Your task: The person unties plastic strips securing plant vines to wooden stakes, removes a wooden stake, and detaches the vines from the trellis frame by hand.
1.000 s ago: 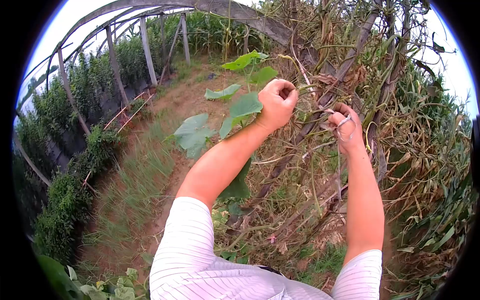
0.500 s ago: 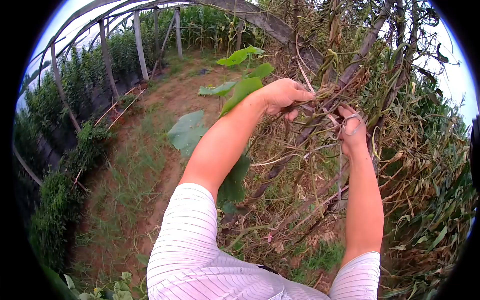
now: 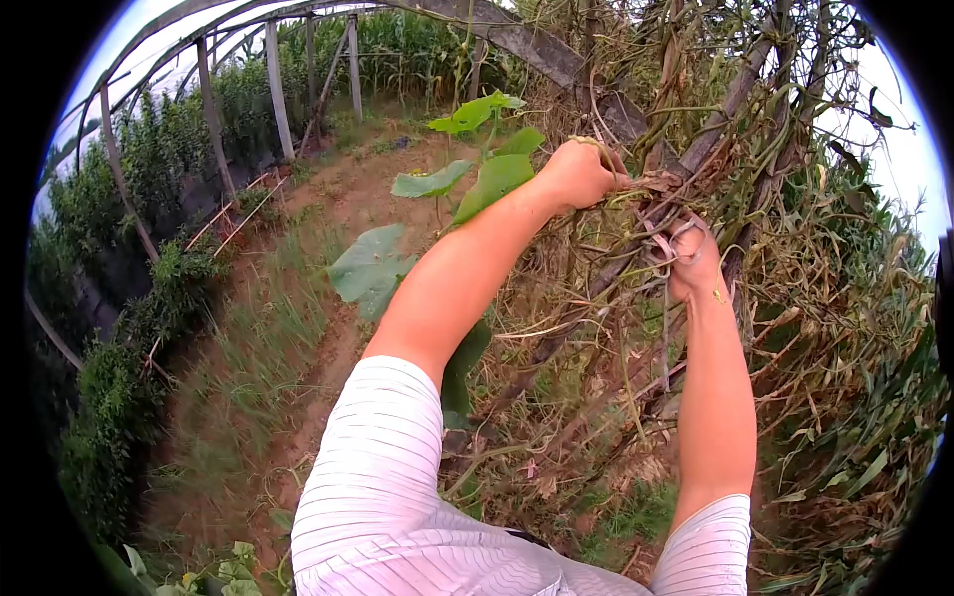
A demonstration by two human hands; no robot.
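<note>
The left hand (image 3: 581,174) is showing its back, with the fingers bending toward the vines (image 3: 636,199). Its fingertips are facing away from view; I cannot tell whether the grip is closing on a stem. A thin yellowish stem is crossing just above its knuckles.

The right hand (image 3: 694,253) is sitting lower and to the right, close against the same tangle. A pale loop (image 3: 682,226) is lying across it near the thumb. Its fingertips are being hidden by the vines and the loop, so I cannot tell how wide the grip is standing or what it is holding.

A pale strip (image 3: 656,240) is lying just left of the right hand, among the vines. Whether strip and loop are joining cannot be determined. The vines are filling the space between both hands and are wrapping a slanting pole (image 3: 730,99) above the right hand.

Large green leaves (image 3: 370,270) are hanging left of the left forearm. An arched beam (image 3: 527,45) is passing above the left hand. Well beyond the left hand, upright posts (image 3: 279,89) are standing before bushes (image 3: 109,397). Drying stalks (image 3: 845,397) are standing right of the right forearm.
</note>
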